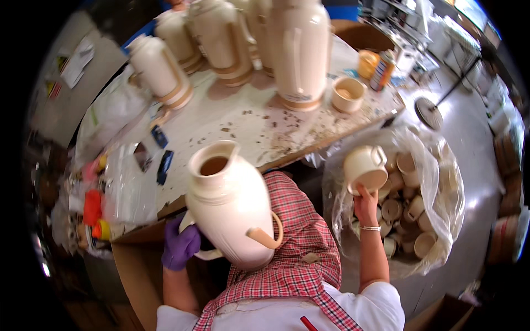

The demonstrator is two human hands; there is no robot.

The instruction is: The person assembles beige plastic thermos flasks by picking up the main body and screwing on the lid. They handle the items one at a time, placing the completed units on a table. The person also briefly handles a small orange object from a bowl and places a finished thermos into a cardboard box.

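Hands busy — gloved left hand [180, 246] grips cream jug [229, 207], right hand [365, 205] grips cap [365, 167].

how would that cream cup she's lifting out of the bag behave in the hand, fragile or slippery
The cream cup looks like rigid moulded plastic, so probably light and not very fragile. Its smooth glossy wall may be slippery; the right hand holds it only at the rim with fingertips. Laid on its round side, it would likely roll.

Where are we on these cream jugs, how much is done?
Done, apparently: several jugs stand on the bench. In hand: the left hand, gloved purple, steadies an open-topped jug body; the right hand lifts a cap from the bag. Left: many caps remain there.
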